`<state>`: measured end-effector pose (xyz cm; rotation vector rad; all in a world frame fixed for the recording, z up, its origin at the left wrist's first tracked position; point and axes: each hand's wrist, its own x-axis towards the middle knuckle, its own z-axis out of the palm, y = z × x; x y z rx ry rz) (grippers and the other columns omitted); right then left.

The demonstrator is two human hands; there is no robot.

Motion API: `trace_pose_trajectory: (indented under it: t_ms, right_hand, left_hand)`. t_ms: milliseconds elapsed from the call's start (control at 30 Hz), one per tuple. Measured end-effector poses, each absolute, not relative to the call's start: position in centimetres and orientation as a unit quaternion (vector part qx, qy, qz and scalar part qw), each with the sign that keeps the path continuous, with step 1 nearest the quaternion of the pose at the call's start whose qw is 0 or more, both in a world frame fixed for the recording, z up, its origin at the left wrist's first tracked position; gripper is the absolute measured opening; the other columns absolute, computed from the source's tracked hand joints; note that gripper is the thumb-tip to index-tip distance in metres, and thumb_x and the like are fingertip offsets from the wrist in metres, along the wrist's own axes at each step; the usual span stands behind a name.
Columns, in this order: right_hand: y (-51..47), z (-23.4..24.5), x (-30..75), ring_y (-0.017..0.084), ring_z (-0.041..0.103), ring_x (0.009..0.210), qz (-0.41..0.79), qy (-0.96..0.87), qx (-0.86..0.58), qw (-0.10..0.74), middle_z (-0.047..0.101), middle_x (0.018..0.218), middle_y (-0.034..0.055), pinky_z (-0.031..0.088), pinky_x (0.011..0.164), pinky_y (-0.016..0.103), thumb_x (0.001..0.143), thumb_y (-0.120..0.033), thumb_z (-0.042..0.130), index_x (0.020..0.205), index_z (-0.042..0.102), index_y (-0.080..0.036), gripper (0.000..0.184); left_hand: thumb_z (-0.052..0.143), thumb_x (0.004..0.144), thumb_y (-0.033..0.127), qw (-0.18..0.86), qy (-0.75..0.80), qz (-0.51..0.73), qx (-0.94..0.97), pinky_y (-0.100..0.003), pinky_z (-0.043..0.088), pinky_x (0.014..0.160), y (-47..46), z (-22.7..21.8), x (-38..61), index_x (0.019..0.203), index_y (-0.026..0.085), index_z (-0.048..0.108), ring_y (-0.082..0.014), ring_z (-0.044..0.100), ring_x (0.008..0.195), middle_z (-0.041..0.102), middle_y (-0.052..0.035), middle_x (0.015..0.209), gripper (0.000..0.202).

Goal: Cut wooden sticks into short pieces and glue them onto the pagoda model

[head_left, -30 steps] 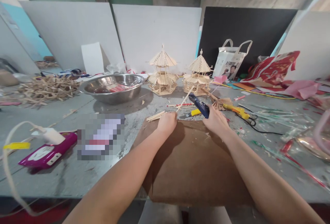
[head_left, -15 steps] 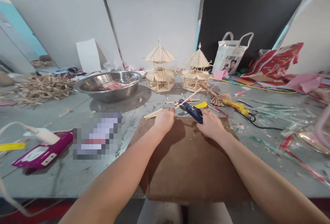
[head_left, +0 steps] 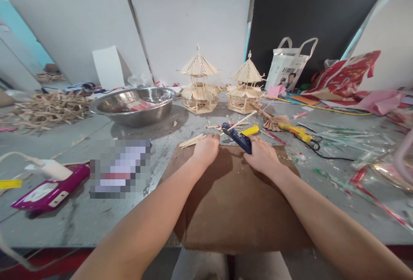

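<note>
My left hand (head_left: 207,147) is closed, pinching the near end of a thin wooden stick (head_left: 243,119) that slants up to the right. My right hand (head_left: 263,154) grips a pair of dark blue-handled cutters (head_left: 237,138), its head up against the stick close to my left fingertips. Whether the jaws are closed on the stick is too small to tell. Several more wooden sticks (head_left: 191,141) lie left of my left hand. Beneath both hands is a brown cardboard sheet (head_left: 241,207). Just beyond the cutters rests a yellow-handled tool (head_left: 250,130).
Two stick-built pagoda models (head_left: 199,93) stand at the back, beside a steel basin (head_left: 135,116). A yellow glue gun (head_left: 298,132) with a black cord lies right. Left are a blurred-out flat object (head_left: 124,168), a purple power strip (head_left: 51,189) and a heap of wooden pieces (head_left: 51,110).
The stick's far end has shifted slightly right and lies at a lower slant. Both hands keep their grips, and the camera view has moved a little.
</note>
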<state>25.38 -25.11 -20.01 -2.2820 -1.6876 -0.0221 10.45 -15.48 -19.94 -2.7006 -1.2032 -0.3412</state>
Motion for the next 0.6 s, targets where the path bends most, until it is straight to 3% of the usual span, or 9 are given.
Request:
trace_pose_trajectory:
  t_ms: [367, 600]
  right_hand:
    - [-25.21, -19.84, 25.23, 0.025, 0.052, 0.092, -0.010, -0.583, -0.801, 0.136, 0.054, 0.105, 0.0119, 0.037, 0.072, 0.032, 0.069, -0.031, 0.045, 0.113, 0.041, -0.017, 0.047]
    - [-25.24, -19.51, 25.15, 0.025, 0.055, 0.087, -0.009, -0.574, -0.811, 0.108, 0.058, 0.095, 0.0112, 0.038, 0.067, 0.032, 0.070, -0.034, 0.043, 0.107, 0.046, -0.017, 0.041]
  left_hand:
    - [0.031, 0.082, 0.018, 0.081, -0.401, -0.099, -0.907, -0.029, 0.043, 0.066, -15.68, -19.75, 10.50, 0.096, 0.011, 0.053, -0.0203, 0.058, 0.079, 0.059, -0.0119, 0.082, 0.027]
    - [0.032, 0.081, 0.018, 0.084, -0.398, -0.102, -0.908, -0.030, 0.044, 0.064, -15.66, -19.84, 10.54, 0.092, 0.011, 0.055, -0.0217, 0.059, 0.076, 0.060, -0.0120, 0.078, 0.026]
